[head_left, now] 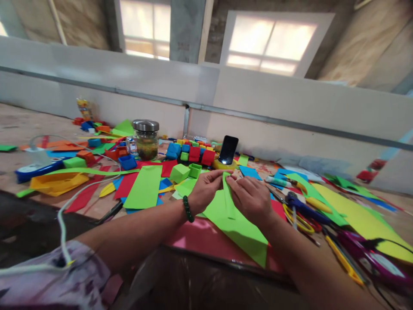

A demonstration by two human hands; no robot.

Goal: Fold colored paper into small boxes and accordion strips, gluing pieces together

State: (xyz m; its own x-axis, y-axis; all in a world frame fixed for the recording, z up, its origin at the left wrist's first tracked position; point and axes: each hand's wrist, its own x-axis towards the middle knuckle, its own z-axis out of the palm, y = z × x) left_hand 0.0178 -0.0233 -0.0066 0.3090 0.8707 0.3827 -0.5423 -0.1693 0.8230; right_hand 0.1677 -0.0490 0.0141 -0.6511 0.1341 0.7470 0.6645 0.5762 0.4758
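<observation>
Between my two hands is a narrow folded strip of light green paper [228, 200], its lower end hanging toward me. My left hand [206, 189], with a dark beaded bracelet [189, 209] at the wrist, pinches the strip's upper end from the left. From the right, my right hand [251, 196] grips the same end, fingers curled and partly hiding it. Beneath the hands a large light green sheet [248, 234] lies over a red sheet [193, 239]. Left of my left hand are a light green paper cube [180, 173] and a small open green box [195, 170].
A lidded glass mug [146, 140] stands at the back left. A phone [228, 150] leans upright behind my hands. Scissors [298, 219], a yellow cutter [344, 258] and a purple glue gun [371, 258] lie on the right. A white cable [61, 224] crosses the left side.
</observation>
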